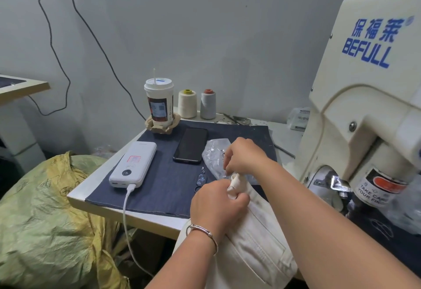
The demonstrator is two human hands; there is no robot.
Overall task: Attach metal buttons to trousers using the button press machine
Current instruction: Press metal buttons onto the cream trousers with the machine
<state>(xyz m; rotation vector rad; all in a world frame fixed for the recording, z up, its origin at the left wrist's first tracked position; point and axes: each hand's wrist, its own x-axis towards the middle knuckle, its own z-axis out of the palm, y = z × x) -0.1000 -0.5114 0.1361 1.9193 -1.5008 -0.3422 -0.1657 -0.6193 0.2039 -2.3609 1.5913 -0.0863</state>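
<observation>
Two hands are seen at work on a pair of cream trousers [250,238], which are draped from the table edge up to the hands. A bunched end of the cloth is gripped by the left hand [216,204], its fingers curled round the fabric; a silver bangle [202,234] is worn on that wrist. Just above it, the tip of the same bunch is pinched by the curled fingers of the right hand [243,159] (whether a button is also held between them cannot be told). A clear plastic bag [214,156] holding small metal parts is lain directly behind the right hand. A small key fob [200,178] is found just left of both hands, on a dark blue cloth mat [159,186]. Further left, a black phone [191,145] and a white power bank [134,165] with a white cable [125,211] plugged in are set on the same mat. Beyond the hands, a lidded drink cup [159,102] and two thread cones [197,104] are stood near the wall. To the right of the right forearm, the cream button press machine [364,106] is placed, marked BEFULL. A yellow-green sack [45,220] is slumped far left, below the table.
</observation>
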